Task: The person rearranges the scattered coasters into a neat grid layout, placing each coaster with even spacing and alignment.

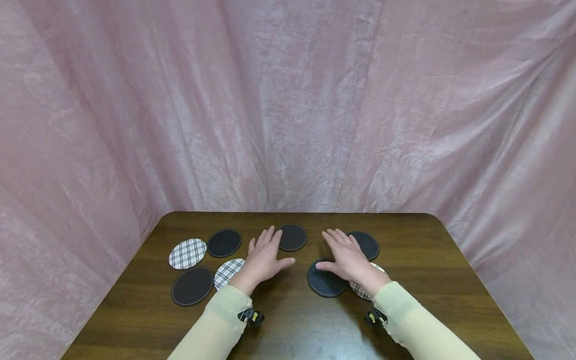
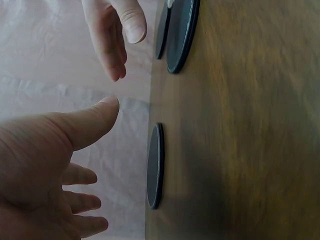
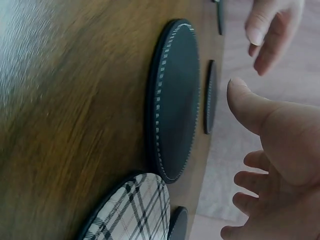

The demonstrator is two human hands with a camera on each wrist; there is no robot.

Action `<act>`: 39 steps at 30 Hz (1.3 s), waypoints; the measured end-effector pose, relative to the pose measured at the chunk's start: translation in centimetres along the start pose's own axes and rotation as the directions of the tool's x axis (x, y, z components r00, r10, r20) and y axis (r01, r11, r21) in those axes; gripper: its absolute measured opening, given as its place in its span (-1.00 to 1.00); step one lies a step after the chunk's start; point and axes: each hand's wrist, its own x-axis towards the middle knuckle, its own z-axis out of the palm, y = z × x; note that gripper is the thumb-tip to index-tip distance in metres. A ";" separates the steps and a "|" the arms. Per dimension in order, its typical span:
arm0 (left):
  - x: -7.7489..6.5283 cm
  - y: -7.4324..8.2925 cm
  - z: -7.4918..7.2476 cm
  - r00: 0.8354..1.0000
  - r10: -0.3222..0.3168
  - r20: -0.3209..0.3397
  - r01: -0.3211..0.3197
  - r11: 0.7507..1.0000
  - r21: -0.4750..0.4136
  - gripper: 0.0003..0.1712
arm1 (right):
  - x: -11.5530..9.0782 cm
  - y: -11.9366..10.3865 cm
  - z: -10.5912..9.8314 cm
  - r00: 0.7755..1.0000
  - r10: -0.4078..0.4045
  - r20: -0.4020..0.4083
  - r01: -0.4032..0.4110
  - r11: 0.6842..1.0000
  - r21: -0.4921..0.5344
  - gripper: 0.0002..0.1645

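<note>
Evidently, nothing was gripped: the left hand [image 1: 263, 261] and the right hand [image 1: 350, 261] were held palms down above the surface [image 1: 288, 330], fingers extended and thumbs spread wide, with a gap beneath each shown in the wrist views. At left, 4 coasters were grouped: the outer plaid coaster [image 1: 187, 253], the rear dark coaster [image 1: 224, 243], the front dark coaster [image 1: 192, 286] and the inner plaid coaster [image 1: 228, 271], partly hidden by the left hand. The middle dark coaster [image 1: 294, 238] was placed just beyond the left fingertips. At right, 3 were clustered under or near the right hand: the thumb-side dark coaster [image 1: 323, 284], the far dark coaster [image 1: 368, 246] and the right plaid coaster [image 1: 360, 291]. All 8 were laid flat, presumably so that each face could be seen; the hands were probably raised so that none was nudged.
</note>
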 end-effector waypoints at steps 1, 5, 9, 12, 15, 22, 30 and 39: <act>0.1 -0.2 0.0 1.000 -0.004 -0.001 0.004 1.000 0.009 0.11 | 0.2 0.0 0.1 1.000 -0.001 0.007 0.001 1.000 -0.007 0.11; 0.8 -1.0 -0.1 1.000 -0.020 -0.002 0.020 0.999 0.039 0.12 | 0.8 0.0 0.3 1.000 -0.009 0.021 0.010 1.000 -0.019 0.10; 1.5 -1.5 -0.2 1.000 -0.019 -0.003 0.019 0.999 0.043 0.11 | 1.5 -0.2 0.3 1.000 -0.008 0.030 0.008 1.000 -0.006 0.10; 2.0 -1.8 -0.3 1.000 -0.015 -0.004 0.016 0.999 0.039 0.12 | 2.2 -0.3 0.2 0.999 -0.002 0.053 0.001 1.000 0.008 0.10; 2.4 -2.0 -0.3 1.000 -0.019 0.002 0.019 0.999 0.036 0.14 | 2.8 -0.4 0.2 0.997 0.013 0.082 -0.014 1.000 0.013 0.10; 3.2 -2.3 -0.5 0.999 -0.039 0.032 0.038 0.998 0.042 0.14 | 4.2 -0.3 0.9 0.992 0.045 0.120 -0.043 0.999 -0.014 0.11; 4.0 -3.3 -0.1 0.998 -0.059 0.024 0.058 0.997 0.049 0.10 | 5.7 -0.7 1.5 0.984 0.073 0.160 -0.067 0.997 -0.041 0.09; 4.6 -3.6 -0.2 0.994 -0.084 0.071 0.079 0.995 0.069 0.12 | 6.8 -1.2 2.0 0.983 0.079 0.165 -0.070 0.996 -0.062 0.09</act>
